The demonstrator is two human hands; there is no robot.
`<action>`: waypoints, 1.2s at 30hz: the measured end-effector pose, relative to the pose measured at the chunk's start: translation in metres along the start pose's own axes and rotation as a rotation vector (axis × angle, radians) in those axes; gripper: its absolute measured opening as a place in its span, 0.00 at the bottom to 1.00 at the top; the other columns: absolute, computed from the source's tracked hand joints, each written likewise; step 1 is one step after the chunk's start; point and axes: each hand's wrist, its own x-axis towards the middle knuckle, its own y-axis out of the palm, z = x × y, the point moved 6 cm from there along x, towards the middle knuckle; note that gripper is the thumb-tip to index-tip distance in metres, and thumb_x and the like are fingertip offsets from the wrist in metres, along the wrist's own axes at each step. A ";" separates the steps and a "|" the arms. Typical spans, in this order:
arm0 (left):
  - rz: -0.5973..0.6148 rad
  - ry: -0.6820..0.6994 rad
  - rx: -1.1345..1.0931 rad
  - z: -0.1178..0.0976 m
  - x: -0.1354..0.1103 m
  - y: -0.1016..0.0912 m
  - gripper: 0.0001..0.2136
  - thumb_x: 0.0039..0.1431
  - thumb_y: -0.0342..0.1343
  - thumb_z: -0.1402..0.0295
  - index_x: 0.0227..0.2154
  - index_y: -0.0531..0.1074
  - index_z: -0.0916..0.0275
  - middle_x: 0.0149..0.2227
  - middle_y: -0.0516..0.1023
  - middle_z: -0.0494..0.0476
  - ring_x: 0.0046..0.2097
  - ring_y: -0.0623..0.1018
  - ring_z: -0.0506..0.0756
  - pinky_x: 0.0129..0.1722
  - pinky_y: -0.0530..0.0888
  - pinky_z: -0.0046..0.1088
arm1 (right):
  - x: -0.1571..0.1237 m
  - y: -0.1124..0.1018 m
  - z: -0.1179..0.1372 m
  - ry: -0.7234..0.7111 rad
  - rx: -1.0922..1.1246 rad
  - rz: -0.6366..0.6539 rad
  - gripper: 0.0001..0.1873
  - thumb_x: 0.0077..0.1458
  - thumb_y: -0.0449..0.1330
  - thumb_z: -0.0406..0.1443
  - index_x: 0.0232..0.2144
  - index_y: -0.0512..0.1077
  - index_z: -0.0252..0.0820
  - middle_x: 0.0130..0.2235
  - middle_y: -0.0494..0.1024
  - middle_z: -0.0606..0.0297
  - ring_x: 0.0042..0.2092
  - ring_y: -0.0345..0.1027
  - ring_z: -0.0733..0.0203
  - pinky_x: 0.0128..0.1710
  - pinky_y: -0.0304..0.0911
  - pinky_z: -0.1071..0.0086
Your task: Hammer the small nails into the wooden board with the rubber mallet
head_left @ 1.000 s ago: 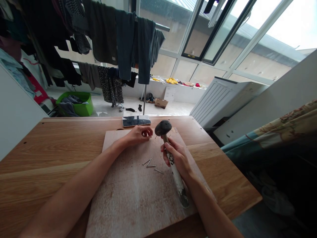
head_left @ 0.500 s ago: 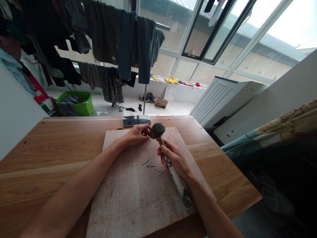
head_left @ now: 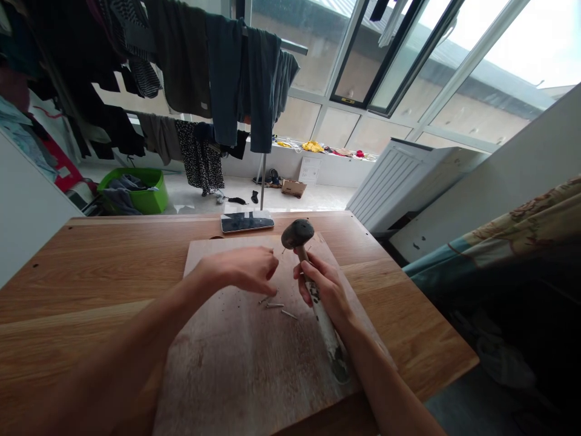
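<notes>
My right hand (head_left: 321,292) is wrapped round the pale, stained handle of a hammer (head_left: 314,295), whose dark round head is raised above the far part of a worn wooden board (head_left: 236,363). My left hand (head_left: 247,270) hovers palm down over the board, fingers curled, its fingertips just above several loose nails (head_left: 275,304) lying mid-board. I cannot see anything held in the left hand. A few small nails stand in the board near the hammer head.
The board lies on a wooden table (head_left: 91,272). A phone (head_left: 247,221) rests at the table's far edge. Beyond stand a rack of hanging clothes (head_left: 218,79), a green laundry basket (head_left: 136,191), a white radiator panel (head_left: 399,181) and large windows.
My left hand has left the spot by the hammer head and come back toward me, over the loose nails. The hammer head dipped to the board, then rose again.
</notes>
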 end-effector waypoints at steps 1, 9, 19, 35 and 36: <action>0.017 -0.006 0.057 -0.010 -0.003 0.004 0.09 0.49 0.61 0.61 0.27 0.74 0.62 0.33 0.75 0.59 0.33 0.74 0.57 0.31 0.68 0.34 | 0.000 -0.001 0.001 -0.003 -0.002 -0.011 0.15 0.60 0.61 0.47 0.36 0.72 0.40 0.28 0.72 0.70 0.15 0.57 0.72 0.12 0.52 0.75; -0.027 -0.005 0.085 -0.010 -0.013 0.007 0.02 0.49 0.60 0.70 0.24 0.75 0.62 0.32 0.76 0.59 0.32 0.74 0.56 0.31 0.67 0.33 | -0.001 -0.002 0.000 0.007 -0.008 -0.026 0.15 0.59 0.62 0.47 0.36 0.73 0.41 0.30 0.73 0.68 0.16 0.57 0.73 0.12 0.52 0.75; -0.003 0.042 0.047 -0.004 -0.015 0.014 0.04 0.47 0.62 0.67 0.24 0.74 0.60 0.35 0.74 0.55 0.30 0.69 0.53 0.28 0.61 0.31 | 0.000 -0.005 -0.003 -0.002 0.005 -0.042 0.18 0.59 0.62 0.47 0.45 0.74 0.41 0.32 0.74 0.68 0.17 0.58 0.73 0.12 0.53 0.76; -0.294 -0.070 -0.100 0.060 -0.007 -0.005 0.05 0.55 0.56 0.73 0.31 0.77 0.63 0.30 0.78 0.54 0.31 0.74 0.52 0.32 0.64 0.27 | 0.000 -0.005 -0.005 -0.006 0.005 -0.035 0.19 0.60 0.62 0.47 0.47 0.74 0.40 0.32 0.73 0.68 0.17 0.59 0.73 0.12 0.52 0.77; -0.306 -0.061 -0.092 0.058 -0.006 -0.006 0.05 0.55 0.56 0.74 0.30 0.77 0.63 0.30 0.78 0.55 0.31 0.74 0.52 0.32 0.65 0.27 | 0.000 -0.005 -0.005 -0.006 0.002 -0.036 0.19 0.60 0.62 0.47 0.46 0.74 0.40 0.32 0.73 0.68 0.17 0.59 0.73 0.12 0.53 0.77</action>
